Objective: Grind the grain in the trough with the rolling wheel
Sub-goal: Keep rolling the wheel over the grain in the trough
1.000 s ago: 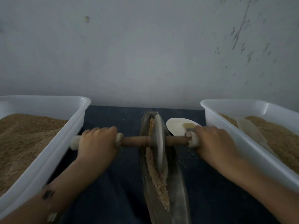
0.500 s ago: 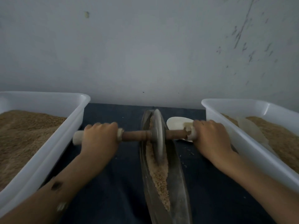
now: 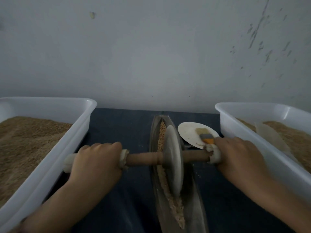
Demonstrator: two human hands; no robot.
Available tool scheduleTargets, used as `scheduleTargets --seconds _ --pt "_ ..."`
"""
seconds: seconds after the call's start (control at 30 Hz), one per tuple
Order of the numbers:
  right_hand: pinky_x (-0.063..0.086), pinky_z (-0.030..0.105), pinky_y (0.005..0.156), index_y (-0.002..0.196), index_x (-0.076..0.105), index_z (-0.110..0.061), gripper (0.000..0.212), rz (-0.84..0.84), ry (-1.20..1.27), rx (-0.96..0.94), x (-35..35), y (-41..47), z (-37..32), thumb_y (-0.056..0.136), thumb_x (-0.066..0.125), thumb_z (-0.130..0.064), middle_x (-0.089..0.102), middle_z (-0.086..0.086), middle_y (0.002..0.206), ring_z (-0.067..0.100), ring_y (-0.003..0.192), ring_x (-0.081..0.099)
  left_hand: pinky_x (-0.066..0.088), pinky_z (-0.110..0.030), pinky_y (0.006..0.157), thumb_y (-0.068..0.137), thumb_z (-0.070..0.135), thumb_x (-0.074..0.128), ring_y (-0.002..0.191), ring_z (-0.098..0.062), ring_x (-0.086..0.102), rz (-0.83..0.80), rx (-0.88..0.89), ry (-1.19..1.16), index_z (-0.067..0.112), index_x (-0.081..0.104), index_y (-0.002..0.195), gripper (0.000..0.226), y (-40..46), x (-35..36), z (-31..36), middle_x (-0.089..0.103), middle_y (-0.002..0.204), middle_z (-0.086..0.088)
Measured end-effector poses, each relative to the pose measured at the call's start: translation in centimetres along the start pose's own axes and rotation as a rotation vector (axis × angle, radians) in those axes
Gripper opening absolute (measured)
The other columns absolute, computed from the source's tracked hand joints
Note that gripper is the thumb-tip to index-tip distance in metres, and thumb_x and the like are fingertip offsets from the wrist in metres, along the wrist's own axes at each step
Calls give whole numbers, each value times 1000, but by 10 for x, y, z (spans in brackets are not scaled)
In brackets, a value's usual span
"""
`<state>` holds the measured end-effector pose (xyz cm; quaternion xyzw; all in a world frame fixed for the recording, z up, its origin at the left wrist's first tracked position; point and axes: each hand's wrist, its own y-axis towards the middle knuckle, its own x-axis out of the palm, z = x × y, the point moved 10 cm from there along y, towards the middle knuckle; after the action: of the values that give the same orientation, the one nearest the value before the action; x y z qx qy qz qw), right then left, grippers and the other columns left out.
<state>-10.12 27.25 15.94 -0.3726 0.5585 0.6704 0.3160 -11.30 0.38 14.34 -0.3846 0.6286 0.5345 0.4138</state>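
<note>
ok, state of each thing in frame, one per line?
left hand: grips the axle's wrapped end
right hand: grips the other end
rolling wheel: upright in trough
trough: holds a strip of grain
left bin: full of grain
right bin: partly filled
plate: brush on it

The trough (image 3: 170,221) is running off the bottom edge, and both white tubs (image 3: 50,158) (image 3: 269,148) are running off the sides.

Dim, flat, bluish light is cast throughout; edges are bowed by wide-angle distortion; slight softness is seen.
</note>
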Motion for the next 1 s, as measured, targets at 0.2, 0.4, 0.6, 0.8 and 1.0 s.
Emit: scheduleTargets --seconds 0.2,0.4,0.6,0.8,1.0 --pt "29 33 63 77 49 -14 14 111 -83 100 34 67 10 80 58 -3 60 9 79 30 75 52 37 -35 67 75 15 70 71 -28 56 211 -56 -40 16 47 76 22 45 10 2 58 75 -4" --pt "25 32 64 79 46 -17 18 56 -95 116 40 70 14 80 58 -5 61 7 83 28 78 53 39 -37 69 70 12 74 73 -29 57 207 -35 16 13 50 79 25 53 13 3 61 77 -8" --pt "27 30 63 87 55 -24 21 -96 -47 60 14 6 7 73 68 -15 60 -3 78 22 74 54 36 -25 75 83 40 56 75 -8 46 87 21 64 31 31 78 27 12 0 7 43 75 13" --pt "33 30 60 63 25 -37 55 -241 -73 34 -7 -31 7 62 76 -19 33 -16 61 10 62 39 26 -17 53 81 49 48 65 2 43 -126 45 63 35 32 74 22 -35 -14 -3 46 72 15" --pt "31 32 50 67 52 -20 46 -31 -53 0 -17 -17 -3 38 81 2 49 -1 57 27 52 48 32 -17 51 83 43 52 63 0 50 -216 -21 -45 31 37 72 22 -19 5 -5 51 70 12"
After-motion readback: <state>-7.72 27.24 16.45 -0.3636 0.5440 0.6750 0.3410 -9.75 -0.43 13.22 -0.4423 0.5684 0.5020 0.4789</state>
